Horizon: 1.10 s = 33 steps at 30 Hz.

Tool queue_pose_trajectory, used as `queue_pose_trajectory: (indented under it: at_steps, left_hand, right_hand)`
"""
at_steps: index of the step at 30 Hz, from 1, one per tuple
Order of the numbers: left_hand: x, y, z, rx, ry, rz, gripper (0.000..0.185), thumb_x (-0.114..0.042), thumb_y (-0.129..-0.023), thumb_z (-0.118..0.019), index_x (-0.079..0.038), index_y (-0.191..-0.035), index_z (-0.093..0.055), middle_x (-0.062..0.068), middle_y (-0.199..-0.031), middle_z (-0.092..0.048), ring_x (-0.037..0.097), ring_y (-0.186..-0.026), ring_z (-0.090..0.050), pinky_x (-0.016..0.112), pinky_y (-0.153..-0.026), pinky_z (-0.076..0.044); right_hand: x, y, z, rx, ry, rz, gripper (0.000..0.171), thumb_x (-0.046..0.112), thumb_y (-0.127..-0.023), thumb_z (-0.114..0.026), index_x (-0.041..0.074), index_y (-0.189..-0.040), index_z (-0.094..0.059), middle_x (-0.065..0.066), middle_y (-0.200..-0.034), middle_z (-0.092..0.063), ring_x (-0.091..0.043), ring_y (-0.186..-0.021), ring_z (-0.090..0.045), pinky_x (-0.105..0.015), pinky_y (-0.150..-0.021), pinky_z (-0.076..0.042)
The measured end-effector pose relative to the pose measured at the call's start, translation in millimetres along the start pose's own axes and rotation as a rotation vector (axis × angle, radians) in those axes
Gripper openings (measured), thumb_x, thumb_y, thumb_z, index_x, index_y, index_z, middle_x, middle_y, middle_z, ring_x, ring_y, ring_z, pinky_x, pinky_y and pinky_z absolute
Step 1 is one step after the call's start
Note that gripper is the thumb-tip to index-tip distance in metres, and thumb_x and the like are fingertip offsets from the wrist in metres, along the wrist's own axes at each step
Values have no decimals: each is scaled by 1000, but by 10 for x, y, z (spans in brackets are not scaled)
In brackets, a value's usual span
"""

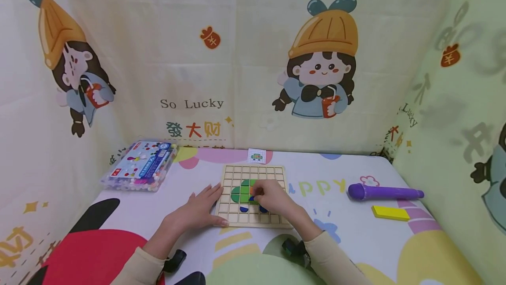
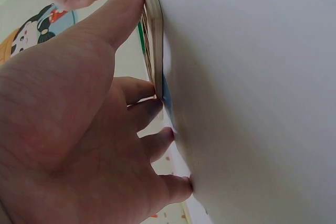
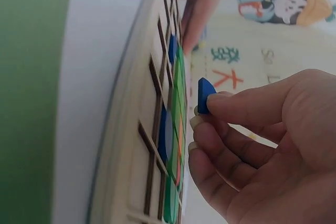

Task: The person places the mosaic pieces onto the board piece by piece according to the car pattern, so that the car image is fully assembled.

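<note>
A wooden grid board [image 1: 237, 219] lies on the printed table cover, with green pieces [image 1: 242, 192] set in its middle and blue pieces [image 1: 243, 209] below them. My left hand [image 1: 199, 209] lies flat at the board's left edge, and its fingers [image 2: 152, 107] press against that edge [image 2: 153, 35]. My right hand [image 1: 269, 196] hovers over the board's centre and pinches a small blue piece [image 3: 205, 95] between thumb and fingertips, just above the green pieces [image 3: 180, 103]. In the head view the hand hides this blue piece.
A clear plastic box of small pieces [image 1: 138, 166] sits at the back left. A small pattern card [image 1: 256, 156] lies behind the board. To the right lie a purple stick-like object [image 1: 385, 193] and a yellow block [image 1: 390, 213]. Printed fabric walls enclose three sides.
</note>
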<state>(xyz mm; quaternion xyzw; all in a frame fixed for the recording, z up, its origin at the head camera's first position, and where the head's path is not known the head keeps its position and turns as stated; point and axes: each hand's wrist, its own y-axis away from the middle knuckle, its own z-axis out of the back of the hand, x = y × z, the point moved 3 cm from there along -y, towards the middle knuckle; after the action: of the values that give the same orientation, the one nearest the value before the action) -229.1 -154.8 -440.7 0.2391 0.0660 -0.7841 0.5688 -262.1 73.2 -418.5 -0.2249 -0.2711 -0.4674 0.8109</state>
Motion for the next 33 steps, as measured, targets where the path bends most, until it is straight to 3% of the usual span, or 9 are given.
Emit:
queue_pose_trajectory:
  at_steps: [13, 33]
  left_hand:
    - [6, 8, 11, -6, -11, -9, 109, -64, -74, -76, -11, -157, -29, 5, -166, -24, 38, -154, -18, 78, -112, -12]
    - [-8, 3, 13, -5, -6, -10, 109, -62, -74, -76, -9, -157, -29, 7, -166, -25, 39, -153, -18, 78, -112, -12]
  right_hand:
    - [122, -27, -204, 40, 21, -13, 12, 2, -87, -68, 12, -81, -72, 6, -77, -64, -10, -73, -55, -22, -66, -49]
    - [130, 1, -214, 56, 110, 22, 15, 3, -88, -66, 12, -88, -79, 1, -87, -68, -6, -78, -56, -20, -70, -50]
